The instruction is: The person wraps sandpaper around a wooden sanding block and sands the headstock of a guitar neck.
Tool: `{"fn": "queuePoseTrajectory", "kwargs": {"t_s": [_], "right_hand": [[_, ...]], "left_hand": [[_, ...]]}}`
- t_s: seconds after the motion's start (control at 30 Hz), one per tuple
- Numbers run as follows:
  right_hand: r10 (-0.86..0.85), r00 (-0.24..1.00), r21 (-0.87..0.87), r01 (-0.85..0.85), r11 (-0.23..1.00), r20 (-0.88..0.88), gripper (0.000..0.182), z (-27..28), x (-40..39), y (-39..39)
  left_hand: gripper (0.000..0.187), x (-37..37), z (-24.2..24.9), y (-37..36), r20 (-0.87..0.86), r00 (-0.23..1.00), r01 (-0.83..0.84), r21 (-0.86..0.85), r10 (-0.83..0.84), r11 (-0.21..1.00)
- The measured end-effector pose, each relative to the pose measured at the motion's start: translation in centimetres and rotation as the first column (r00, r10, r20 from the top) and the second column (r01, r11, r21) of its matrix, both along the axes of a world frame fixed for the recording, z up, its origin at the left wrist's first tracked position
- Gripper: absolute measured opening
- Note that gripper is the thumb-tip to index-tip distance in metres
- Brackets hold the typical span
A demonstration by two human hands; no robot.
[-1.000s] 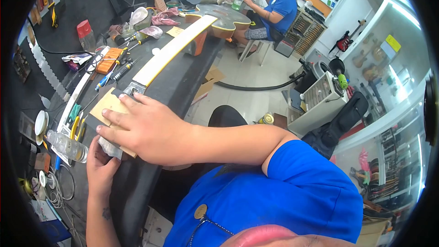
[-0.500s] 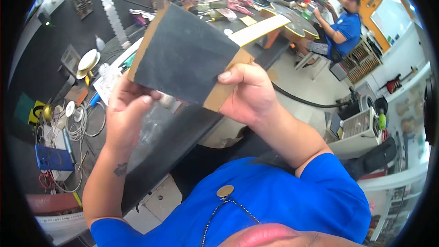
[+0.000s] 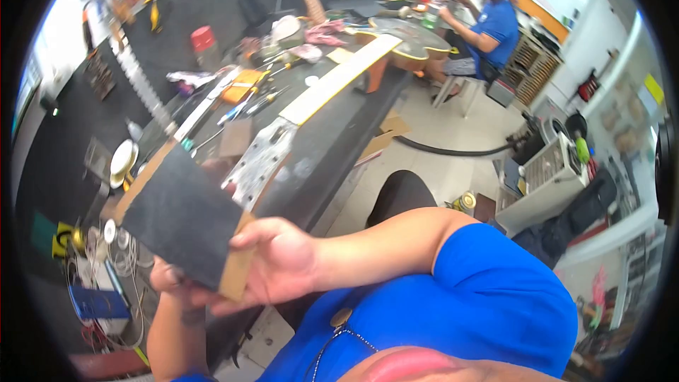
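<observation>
A dark grey sandpaper sheet point(image 3: 185, 213) with brown strips along two edges is held up, tilted, over the near end of the bench. My right hand point(image 3: 279, 258) grips its right edge, thumb on the front and fingers behind. My left hand point(image 3: 166, 279) is at the lower left edge, blurred, with most of its fingers hidden behind the sheet. Beyond the sheet lies a guitar on the bench: its pale headstock point(image 3: 260, 159) with tuner holes, a yellow-edged neck point(image 3: 346, 78) and a dark body point(image 3: 410, 37).
Screwdrivers point(image 3: 265, 101), an orange case point(image 3: 244, 85) and a red-capped jar point(image 3: 204, 46) stand or lie on the bench point(image 3: 318, 177). Coiled cables point(image 3: 131, 255) and a blue phone point(image 3: 99, 301) are at the left. A seated co-worker point(image 3: 488, 35) is across the room.
The sandpaper sheet and both hands have moved down and to the left. The view has shifted, and the guitar's headstock now shows beyond the sheet.
</observation>
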State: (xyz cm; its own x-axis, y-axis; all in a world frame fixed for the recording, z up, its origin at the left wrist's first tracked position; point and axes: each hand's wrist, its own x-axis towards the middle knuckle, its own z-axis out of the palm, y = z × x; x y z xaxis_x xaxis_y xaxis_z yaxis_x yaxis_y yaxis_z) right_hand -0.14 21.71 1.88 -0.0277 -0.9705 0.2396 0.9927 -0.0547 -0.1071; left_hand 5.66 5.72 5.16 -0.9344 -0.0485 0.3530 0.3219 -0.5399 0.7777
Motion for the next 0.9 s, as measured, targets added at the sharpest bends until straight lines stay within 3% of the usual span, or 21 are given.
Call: {"fn": "queuePoseTrajectory", "kwargs": {"t_s": [0.03,0.1,0.17,0.2,0.23,0.27,0.3,0.33,0.4,0.43,0.47,0.5,0.57,0.6,0.63,0.7,0.73,0.8,0.83,0.87,0.9], "right_hand": [[0.024,1.0,-0.035,-0.023,0.999,0.014,0.069,-0.3,0.4,-0.3],[0.108,0.985,0.042,-0.104,0.994,-0.137,0.068,-0.8,0.2,-0.6],[0.136,0.871,0.172,-0.06,0.983,-0.472,0.061,-1.2,-0.1,0.1],[0.172,0.766,0.237,-0.027,0.971,-0.619,0.058,-1.3,-0.5,0.6],[0.081,0.52,0.14,0.075,0.987,-0.85,0.054,-1.3,-1.0,1.1],[-0.014,0.219,0.015,0.132,0.991,-0.976,0.049,-1.4,-1.7,1.9],[-0.107,-0.113,-0.123,0.146,0.982,-0.988,0.045,-1.2,-2.6,2.8],[-0.115,-0.196,-0.147,0.157,0.977,-0.974,0.041,-0.9,-4.0,4.0],[-0.127,-0.348,-0.201,0.185,0.962,-0.929,0.034,0.2,-6.6,6.7],[-0.07,-0.422,-0.215,0.304,0.928,-0.904,0.029,1.2,-7.8,8.3],[-0.132,-0.61,-0.426,0.367,0.827,-0.781,0.024,1.0,-9.7,9.5],[-0.168,-0.758,-0.677,0.43,0.598,-0.63,0.018,-0.6,-11.7,10.4],[0.052,-0.895,-0.846,0.436,0.307,-0.443,0.018,-3.3,-15.8,13.0],[0.15,-0.816,-0.768,0.577,0.277,-0.559,0.021,-5.1,-17.1,14.3],[0.045,-0.612,-0.593,0.78,0.2,-0.79,0.023,-6.3,-17.8,14.7],[-0.221,-0.055,-0.091,0.983,0.158,-0.974,0.027,-7.4,-18.7,14.6],[-0.317,0.096,0.047,0.986,0.161,-0.943,0.038,-7.0,-19.2,14.7],[-0.637,0.448,0.289,0.894,0.343,-0.628,0.054,-6.3,-21.2,13.5],[-0.665,0.554,0.245,0.828,0.505,-0.501,0.076,-5.7,-22.5,13.4],[-0.672,0.599,0.243,0.797,0.553,-0.436,0.08,-3.9,-22.3,12.8],[-0.734,0.63,0.097,0.772,0.628,-0.256,0.095,-2.5,-22.4,11.2]], "left_hand": [[0.134,0.4,0.1,0.2,0.017,0.999,-0.03,0.037,0.029,0.999],[0.128,0.4,0.2,0.1,0.011,0.999,-0.037,0.058,0.037,0.998],[0.121,0.1,0.2,-1.0,-0.038,0.999,0.005,0.034,-0.004,0.999],[0.114,0.1,0.9,-1.0,-0.028,0.999,0.021,0.098,-0.018,0.995],[0.112,0.0,1.4,-1.1,-0.004,0.999,-0.053,0.053,0.053,0.997],[0.111,0.0,1.9,-1.4,0.026,0.991,-0.129,0.007,0.129,0.992],[0.109,-0.2,2.1,-1.7,0.049,0.978,-0.201,-0.041,0.203,0.979],[0.103,-0.5,1.9,-2.1,0.089,0.96,-0.257,-0.08,0.264,0.963],[0.099,-1.3,0.6,-3.2,0.049,0.934,-0.319,-0.34,0.355,0.885],[0.096,-1.6,-0.3,-3.9,0.024,0.918,-0.341,-0.466,0.397,0.816],[0.089,-1.9,-1.4,-4.9,0.017,0.934,-0.284,-0.569,0.356,0.772],[0.085,-2.1,-1.9,-4.4,-0.019,0.933,-0.293,-0.622,0.36,0.726],[0.078,-2.8,-3.2,-4.1,-0.183,0.903,-0.376,-0.775,0.388,0.508],[0.075,-2.8,-3.5,-3.9,-0.238,0.879,-0.402,-0.836,0.412,0.374],[0.075,-2.9,-3.7,-3.9,-0.246,0.88,-0.39,-0.863,0.407,0.322],[0.074,-3.3,-3.7,-3.8,-0.264,0.877,-0.368,-0.906,0.402,0.208],[0.07,-3.5,-3.3,-3.1,-0.278,0.864,-0.375,-0.911,0.419,0.169],[0.068,-4.9,-2.6,-1.9,-0.321,0.864,-0.399,-0.907,0.388,0.138],[0.067,-5.3,-2.3,-1.5,-0.329,0.858,-0.399,-0.91,0.396,0.11],[0.066,-6.1,-2.4,-1.3,-0.369,0.851,-0.423,-0.904,0.374,0.07],[0.064,-6.8,-2.3,-1.4,-0.396,0.844,-0.431,-0.902,0.362,0.02]]}}
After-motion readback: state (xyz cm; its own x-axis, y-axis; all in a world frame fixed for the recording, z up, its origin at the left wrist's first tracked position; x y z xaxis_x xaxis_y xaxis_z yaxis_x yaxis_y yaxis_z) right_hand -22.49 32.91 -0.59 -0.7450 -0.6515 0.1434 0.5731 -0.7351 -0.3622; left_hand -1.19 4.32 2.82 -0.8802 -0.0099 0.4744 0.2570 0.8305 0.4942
